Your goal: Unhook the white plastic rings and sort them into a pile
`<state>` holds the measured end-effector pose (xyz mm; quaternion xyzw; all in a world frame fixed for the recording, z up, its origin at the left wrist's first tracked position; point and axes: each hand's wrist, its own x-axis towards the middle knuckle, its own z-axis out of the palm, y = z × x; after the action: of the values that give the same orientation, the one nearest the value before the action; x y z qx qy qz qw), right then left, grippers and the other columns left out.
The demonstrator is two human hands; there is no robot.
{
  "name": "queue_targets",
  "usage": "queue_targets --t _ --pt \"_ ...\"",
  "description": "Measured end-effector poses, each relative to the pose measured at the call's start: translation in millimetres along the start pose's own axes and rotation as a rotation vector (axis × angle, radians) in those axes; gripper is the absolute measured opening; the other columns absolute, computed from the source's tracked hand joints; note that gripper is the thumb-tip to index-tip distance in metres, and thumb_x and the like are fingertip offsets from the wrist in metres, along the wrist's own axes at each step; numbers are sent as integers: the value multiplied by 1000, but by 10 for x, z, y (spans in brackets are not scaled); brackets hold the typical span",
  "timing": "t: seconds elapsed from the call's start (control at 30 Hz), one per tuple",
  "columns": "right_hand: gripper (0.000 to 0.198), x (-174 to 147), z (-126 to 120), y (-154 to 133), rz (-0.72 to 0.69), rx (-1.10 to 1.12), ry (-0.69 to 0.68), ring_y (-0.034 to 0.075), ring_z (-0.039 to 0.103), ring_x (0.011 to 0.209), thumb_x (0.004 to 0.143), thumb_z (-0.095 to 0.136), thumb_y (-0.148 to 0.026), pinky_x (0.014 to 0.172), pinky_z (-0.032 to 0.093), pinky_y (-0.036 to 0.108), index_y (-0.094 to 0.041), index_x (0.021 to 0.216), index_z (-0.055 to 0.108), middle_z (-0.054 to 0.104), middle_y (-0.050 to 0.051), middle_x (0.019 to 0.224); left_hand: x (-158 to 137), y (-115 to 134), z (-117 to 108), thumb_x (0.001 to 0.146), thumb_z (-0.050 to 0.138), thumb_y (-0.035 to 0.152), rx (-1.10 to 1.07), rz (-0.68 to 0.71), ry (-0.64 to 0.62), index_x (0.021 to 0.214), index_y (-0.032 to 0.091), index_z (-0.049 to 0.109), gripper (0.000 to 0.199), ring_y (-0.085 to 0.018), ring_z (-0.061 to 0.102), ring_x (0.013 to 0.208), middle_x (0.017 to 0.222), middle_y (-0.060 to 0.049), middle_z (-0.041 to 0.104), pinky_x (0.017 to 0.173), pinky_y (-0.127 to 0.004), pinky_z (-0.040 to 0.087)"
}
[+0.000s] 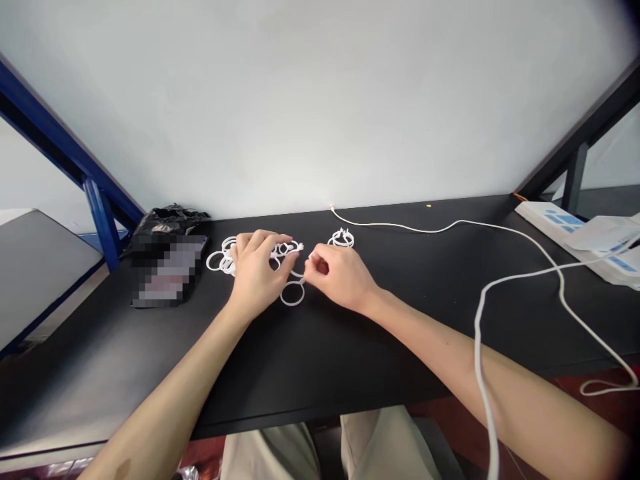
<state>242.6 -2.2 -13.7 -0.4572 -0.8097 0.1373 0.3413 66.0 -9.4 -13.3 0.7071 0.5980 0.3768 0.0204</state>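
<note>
Over a cluster of thin white plastic rings point(215, 261) on the black table is my left hand point(257, 270). Its thumb and index finger close around a white ring piece point(289, 249) with a small knobbed end. To its right, my right hand point(340, 273) is curled into a pinch. A small white tip shows at its fingertips, and most of the held piece is hidden. A larger loose ring point(293, 294) lies just below and left of those fingers; whether it joins the held piece I cannot tell. Behind the right hand rests a separate small bunch of white rings point(343, 237).
A crumpled black plastic bag point(173, 215) and a blurred dark phone-like slab point(173, 273) are at left. A white cable point(480, 313) loops across the right side and over my forearm. White and blue packets point(575, 233) lie far right. A pale panel point(320, 107) rises behind.
</note>
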Motion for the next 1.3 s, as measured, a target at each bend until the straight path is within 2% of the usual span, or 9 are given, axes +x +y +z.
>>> queue_targets --t 0.07,0.17,0.27,0.4,0.5,0.6,0.77,1.2,1.3 --pt "26 35 -85 97 77 -54 16 10 49 58 89 49 -28 58 32 25 -20 65 44 60 -1 66 -25 -10 -59 88 62 40 8 148 -8 105 24 66 24 -28 50 107 109 -5 67 99 -46 37" --pt "28 125 -247 319 274 -217 57 16 58 66 93 43 -33 61 34 28 -21 70 52 66 3 73 -65 -52 -139 89 60 44 18 281 -189 105 24 64 25 -25 53 100 102 -4 68 94 -44 37" --pt "35 209 -367 531 485 -407 7 24 64 77 96 35 -37 61 35 31 -20 77 60 70 10 84 -88 -106 -162 89 58 36 82 337 -417 99 25 65 16 -24 55 95 92 -1 68 90 -45 34" --pt "44 245 -405 628 592 -514 -16 30 66 87 97 34 -48 65 39 35 -17 91 64 71 14 98 -90 -142 -115 90 53 27 124 338 -465 90 23 64 12 -21 57 88 86 0 67 85 -43 33" --pt "41 210 -392 533 534 -495 49 28 66 89 97 37 -50 67 40 34 -18 98 64 70 12 102 -86 -140 -71 92 50 25 153 341 -404 83 22 60 14 -20 56 83 79 1 65 82 -41 33" --pt "33 128 -333 336 310 -354 43 20 64 85 98 41 -46 68 40 30 -22 95 64 69 5 96 -88 -126 -37 93 49 23 174 334 -306 83 20 57 13 -18 54 75 76 1 62 80 -39 35" --pt "27 -13 -119 46 24 -98 -188 13 59 73 97 48 -42 64 38 26 -21 89 63 68 1 86 -101 -94 -4 92 51 20 144 394 -212 88 20 56 6 -17 54 72 75 1 62 79 -37 37" --pt "30 -73 -45 6 35 7 -237 9 46 60 94 50 -31 56 31 25 -19 67 49 57 -2 69 -103 -40 -4 92 54 25 116 303 -148 90 24 55 2 -22 57 84 78 0 68 82 -40 40" --pt "31 -84 -51 -33 37 -1 -231 8 42 55 91 51 -25 54 28 25 -19 62 42 52 -4 63 -91 -42 0 86 63 28 94 200 -103 103 25 53 20 -26 55 98 92 -2 70 88 -43 41"
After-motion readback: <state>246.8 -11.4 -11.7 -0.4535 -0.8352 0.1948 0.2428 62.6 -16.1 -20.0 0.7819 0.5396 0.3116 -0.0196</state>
